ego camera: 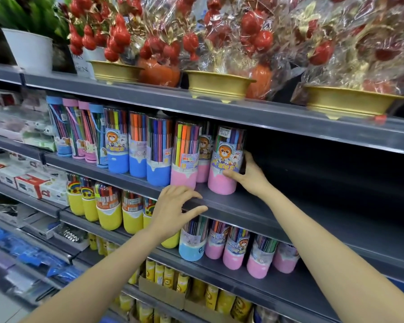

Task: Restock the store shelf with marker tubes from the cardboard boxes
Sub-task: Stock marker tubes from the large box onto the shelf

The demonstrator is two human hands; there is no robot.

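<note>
The right hand (247, 176) grips a pink-based marker tube (226, 159) low on its right side, thumb across the front and fingers curled behind. The tube stands upright on the middle shelf (289, 213), close to the front lip, at the right end of its row. The left hand (175, 206) rests on that lip just left of the tube, fingers spread and nearly straight, holding nothing. Between the hands lies a short stretch of bare lip.

Just left of the held tube stand two more pink tubes (184, 157), one set back behind, then blue tubes (138, 145) running left in a tight line along the edge. To the right of the held tube the shelf is dark and open all the way across.

Above, gold bowls (219, 86) of wrapped red fruit overhang the top shelf edge. Below, yellow tubes (109, 210) and more pink tubes (236, 250) sit near their shelf front, with open shelf to their right.
</note>
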